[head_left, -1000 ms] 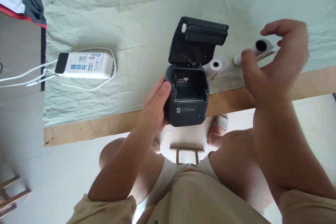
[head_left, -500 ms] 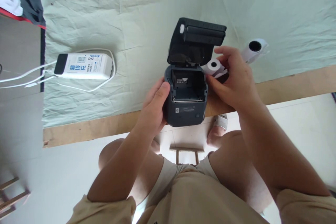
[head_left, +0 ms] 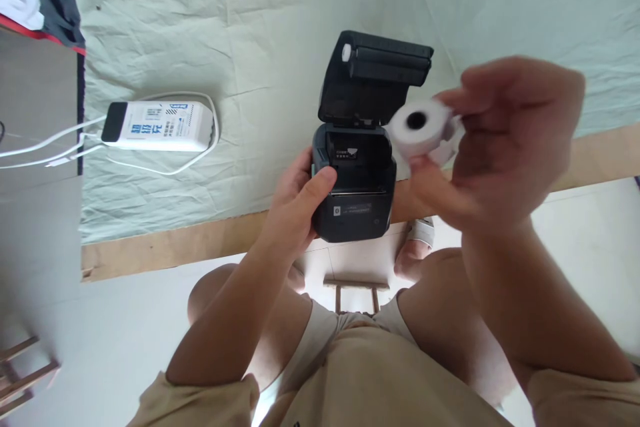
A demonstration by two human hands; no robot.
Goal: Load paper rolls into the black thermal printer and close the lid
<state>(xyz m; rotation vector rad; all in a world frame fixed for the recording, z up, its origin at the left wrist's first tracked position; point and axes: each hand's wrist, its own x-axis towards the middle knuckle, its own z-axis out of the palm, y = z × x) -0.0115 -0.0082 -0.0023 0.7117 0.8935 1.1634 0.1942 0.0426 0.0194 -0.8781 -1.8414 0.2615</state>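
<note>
The left hand (head_left: 300, 203) has its grip wrapped around the left side of a small dark printer (head_left: 356, 203), with the thumb pressed on its top edge. The printer sits at the near edge of the tabletop (head_left: 165, 250), on a pale green cloth (head_left: 260, 20). Its lid (head_left: 373, 80) stands open at the back. The right hand (head_left: 505, 140) is up in the air, just to the right of the printer. Its grip pinches a white paper roll (head_left: 417, 123) between the thumb and the fingers, and the round hole in the roll faces the camera. Well off to the left, a white box (head_left: 157, 125) with wires (head_left: 45, 147) lies on the cloth.
</note>
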